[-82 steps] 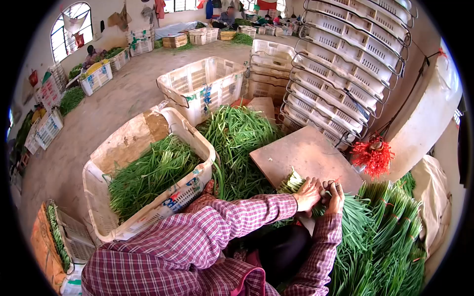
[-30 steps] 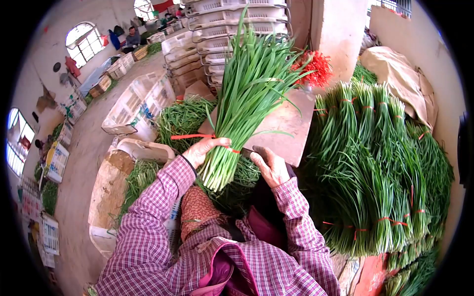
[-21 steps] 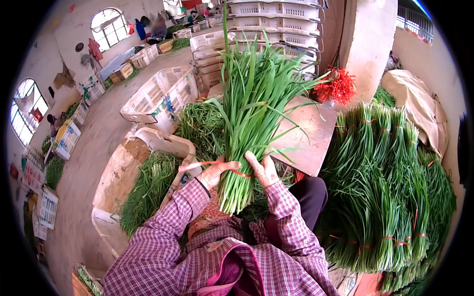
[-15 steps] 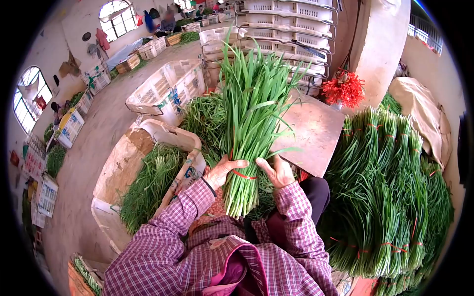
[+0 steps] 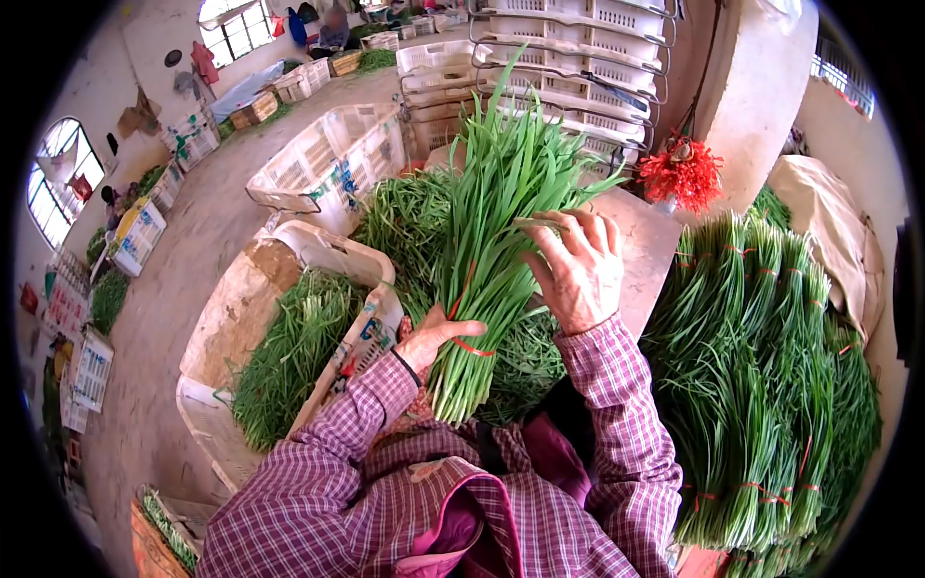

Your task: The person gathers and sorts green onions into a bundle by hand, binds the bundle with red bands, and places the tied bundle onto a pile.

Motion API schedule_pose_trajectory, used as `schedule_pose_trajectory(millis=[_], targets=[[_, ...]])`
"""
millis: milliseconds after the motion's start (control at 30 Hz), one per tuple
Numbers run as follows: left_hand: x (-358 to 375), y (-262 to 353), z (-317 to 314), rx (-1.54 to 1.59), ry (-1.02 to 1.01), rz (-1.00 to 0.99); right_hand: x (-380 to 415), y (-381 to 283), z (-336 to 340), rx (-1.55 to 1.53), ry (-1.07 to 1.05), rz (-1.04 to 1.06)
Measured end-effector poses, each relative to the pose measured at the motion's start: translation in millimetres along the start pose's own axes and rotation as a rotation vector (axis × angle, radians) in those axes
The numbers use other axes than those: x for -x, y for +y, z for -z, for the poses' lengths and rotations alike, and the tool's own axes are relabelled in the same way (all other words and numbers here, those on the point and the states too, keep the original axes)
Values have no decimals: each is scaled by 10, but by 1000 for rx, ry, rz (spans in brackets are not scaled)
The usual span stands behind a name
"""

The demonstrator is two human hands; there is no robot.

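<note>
A bunch of garlic chives [image 5: 515, 178] stands tilted in front of me, pale stem ends down toward my lap and leaf tips up and away. My left hand [image 5: 429, 339] is closed around its lower stems, thumb across the front beside a red tie [image 5: 472, 351]. Higher up, another strip of red shows along the bunch's left side. My right hand [image 5: 578, 270] is raised at the right of the leaves, fingers curved and apart, fingertips right at the leaf edge. Loose greens [image 5: 525, 361] lie below and behind the bunch.
A white crate [image 5: 207, 409] of loose greens stands at my left, with another crate [image 5: 289, 183] beyond. Tied bunches [image 5: 747, 376] are piled at my right beside a flat board [image 5: 650, 241]. Red ties [image 5: 680, 175] hang near stacked crates [image 5: 568, 72]. A person [image 5: 333, 34] sits far back.
My right hand has let go of the lower stems and moved up and right to the leaves. The bunch now leans slightly more to the right, still in my left hand.
</note>
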State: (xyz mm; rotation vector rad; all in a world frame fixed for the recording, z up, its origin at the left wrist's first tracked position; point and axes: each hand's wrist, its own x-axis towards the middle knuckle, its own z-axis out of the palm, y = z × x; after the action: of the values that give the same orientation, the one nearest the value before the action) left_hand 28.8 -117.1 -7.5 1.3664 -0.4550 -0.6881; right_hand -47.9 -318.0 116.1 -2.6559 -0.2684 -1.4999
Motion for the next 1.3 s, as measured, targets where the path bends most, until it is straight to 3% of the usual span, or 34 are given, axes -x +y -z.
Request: schedule_pose_trajectory(millis=[200,300,367,433,467,500,567,833,867,1300], targets=[[21,11,7,-60,13,-25,85,89,-227,27,7,95],[20,37,17,-112,33,-38,78,121,-217,-18,68,5],[4,52,8,-128,52,-51,67,207,-108,-113,134,-298],[-13,28,17,-74,67,-68,-11,314,170,-275,219,-449],[-56,-24,77,-80,56,-24,-3,335,286,-567,170,-532],[-70,-47,97,-80,54,-23,14,387,378,-766,64,-540],[-89,-105,96,-177,100,-83,-25,390,431,-795,94,-376],[-59,35,-36,-278,83,-90,-252,305,359,-151,80,-252],[-18,72,-77,-211,99,-30,-236,304,321,-139,79,-249],[-15,3,-1,-290,122,-106,-102,196,150,-364,112,-289]])
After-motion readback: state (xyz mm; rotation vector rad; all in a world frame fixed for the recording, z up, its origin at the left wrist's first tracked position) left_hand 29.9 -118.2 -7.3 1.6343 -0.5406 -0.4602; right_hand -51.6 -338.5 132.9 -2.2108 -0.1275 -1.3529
